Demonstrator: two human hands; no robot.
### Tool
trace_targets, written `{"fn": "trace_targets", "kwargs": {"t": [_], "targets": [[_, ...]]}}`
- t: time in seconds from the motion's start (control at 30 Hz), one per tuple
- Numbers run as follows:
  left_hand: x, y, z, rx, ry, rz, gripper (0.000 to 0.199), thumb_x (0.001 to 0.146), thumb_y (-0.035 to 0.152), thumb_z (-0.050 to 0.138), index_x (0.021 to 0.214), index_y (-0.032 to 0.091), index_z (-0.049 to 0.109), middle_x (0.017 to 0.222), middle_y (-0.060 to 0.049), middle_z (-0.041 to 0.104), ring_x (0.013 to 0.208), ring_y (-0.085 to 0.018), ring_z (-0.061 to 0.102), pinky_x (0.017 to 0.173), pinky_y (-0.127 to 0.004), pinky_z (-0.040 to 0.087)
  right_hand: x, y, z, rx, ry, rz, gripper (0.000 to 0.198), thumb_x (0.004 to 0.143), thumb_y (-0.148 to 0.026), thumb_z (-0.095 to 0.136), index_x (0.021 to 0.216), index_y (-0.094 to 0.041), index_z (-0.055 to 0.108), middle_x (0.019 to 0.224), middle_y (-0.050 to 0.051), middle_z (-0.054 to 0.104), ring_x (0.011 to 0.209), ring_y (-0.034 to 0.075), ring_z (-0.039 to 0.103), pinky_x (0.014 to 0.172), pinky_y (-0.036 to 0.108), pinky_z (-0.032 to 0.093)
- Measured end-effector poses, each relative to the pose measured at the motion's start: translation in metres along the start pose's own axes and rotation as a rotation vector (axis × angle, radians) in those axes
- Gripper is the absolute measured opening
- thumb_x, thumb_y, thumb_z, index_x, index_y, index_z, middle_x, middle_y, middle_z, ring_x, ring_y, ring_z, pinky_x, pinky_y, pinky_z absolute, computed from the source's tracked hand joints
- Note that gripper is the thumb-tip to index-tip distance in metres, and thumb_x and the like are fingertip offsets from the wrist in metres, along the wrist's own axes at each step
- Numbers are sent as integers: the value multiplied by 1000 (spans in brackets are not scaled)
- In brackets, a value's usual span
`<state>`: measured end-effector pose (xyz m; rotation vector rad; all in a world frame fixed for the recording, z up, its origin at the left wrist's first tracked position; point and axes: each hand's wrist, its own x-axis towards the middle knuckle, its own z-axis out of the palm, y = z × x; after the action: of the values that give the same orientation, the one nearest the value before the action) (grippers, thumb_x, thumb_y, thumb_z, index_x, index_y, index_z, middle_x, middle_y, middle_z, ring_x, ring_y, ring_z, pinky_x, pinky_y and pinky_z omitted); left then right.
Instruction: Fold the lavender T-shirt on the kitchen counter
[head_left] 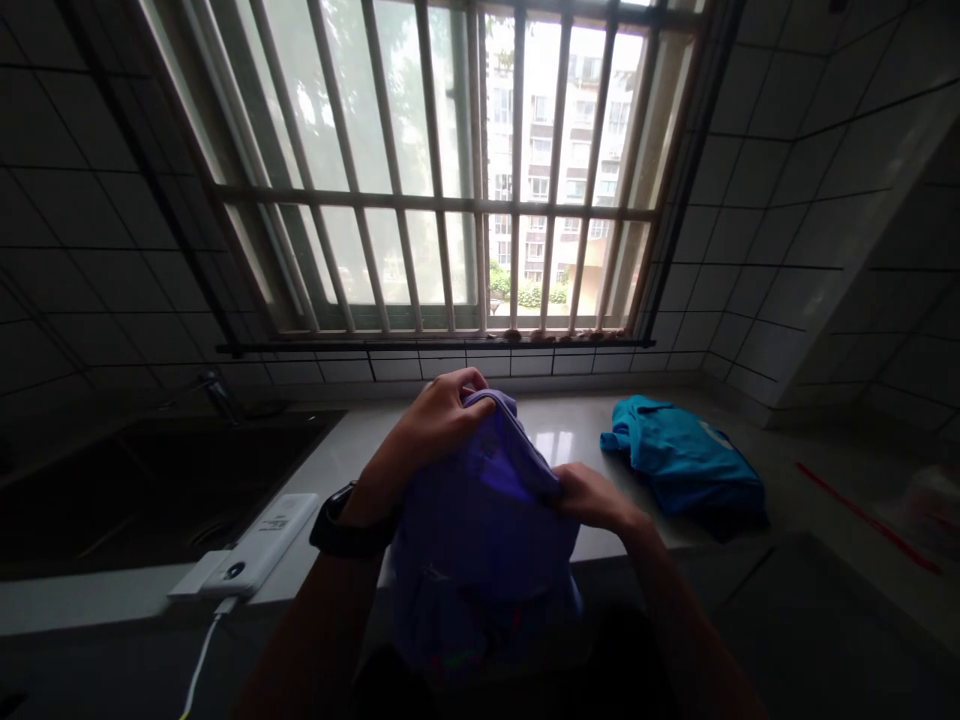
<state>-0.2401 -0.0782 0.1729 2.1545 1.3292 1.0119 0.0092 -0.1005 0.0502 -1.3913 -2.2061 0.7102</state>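
1. Head view: purple cloth [480, 545] hangs in front of the counter [360, 440], gathered along its upper edge; its lower part is lost in shadow
2. The person's left hand [450, 415] is pinched on the top fold; the right hand [589, 492] is closed on the edge lower down, its fingertips hidden
3. Uneven pulling between the two hands could let the edge slip from the right one or twist the folds; dim light would make that hard to notice
4. Near the left forearm [322, 600] lies a white device [270, 535]; its cable [198, 660] drops over the counter's front, so a swinging arm could snag it and drag the device down
5. Blue cloth [686, 455] lies bunched to the right, apart from both hands
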Motion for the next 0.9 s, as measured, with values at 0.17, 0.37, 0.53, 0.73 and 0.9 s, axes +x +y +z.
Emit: {"fn": "trace_targets", "kwargs": {"t": [0.17,0.37,0.53,0.73,0.9], "targets": [[-4,-32,-30,215,-570,-199,34,57,51,81,70,21,71,76,-3,72,74,-23,66,60,-28,49,-6,17,-43,259,581,157,32,71,-23,56,93,-18,79,94,8,80,90,24,72,76,28,54],[-8,-52,-31,157,-453,-192,29,65,50,67,62,22,66,64,-1,64,63,-20,60,55,-27,45,-20,-1,-76,509,377,128,42,72,-48,77,100,-17,79,90,7,79,77,22,71,65,28,55],[-9,-53,-39,109,117,-197,36,66,55,68,66,20,67,60,-1,60,62,-17,55,48,-23,35,-25,-6,-83,438,520,146,47,69,-57,81,95,-18,78,90,7,78,82,24,71,66,29,55],[-1,-72,-44,94,371,-224,32,71,52,71,72,20,67,65,-1,65,65,-19,61,56,-26,40,-28,22,-84,512,318,65,53,68,-45,84,114,-20,78,92,5,76,86,24,70,72,31,55],[32,-112,-11,328,439,-241,22,80,41,64,78,20,72,81,-8,76,88,-26,72,75,-30,46,24,62,-62,96,791,322,38,80,-21,56,109,-12,79,63,-2,58,65,17,59,69,29,49]]}}
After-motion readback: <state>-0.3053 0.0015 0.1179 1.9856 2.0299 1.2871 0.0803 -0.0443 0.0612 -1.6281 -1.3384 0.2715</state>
